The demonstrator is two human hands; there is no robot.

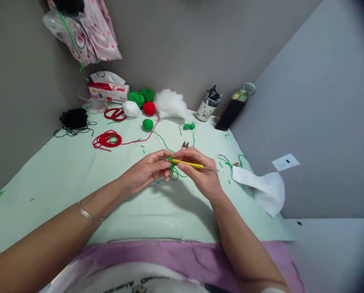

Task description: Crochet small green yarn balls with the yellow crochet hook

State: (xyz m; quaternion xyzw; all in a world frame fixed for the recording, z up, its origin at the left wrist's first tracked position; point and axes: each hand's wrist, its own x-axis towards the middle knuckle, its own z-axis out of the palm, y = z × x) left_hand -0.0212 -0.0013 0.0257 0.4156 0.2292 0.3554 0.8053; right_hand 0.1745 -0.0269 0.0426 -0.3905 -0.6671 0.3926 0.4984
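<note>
Between thumb and fingers, my left hand pinches a small green crochet piece, partly hidden by the fingers. A crochet hook with a yellow handle lies in my right hand, its left end at the green piece and its other metal end sticking out to the right. Loops of green yarn hang below the fingers, and pale thread shows under the left hand. Just beyond the hands lie small snips, partly covered by the right hand. A green yarn ball sits farther back, its strand running toward the hands.
Along the back stand a tissue box, a red yarn ball, white stuffing, a pen cup and a dark bottle. Red yarn and black yarn lie left; white paper lies right.
</note>
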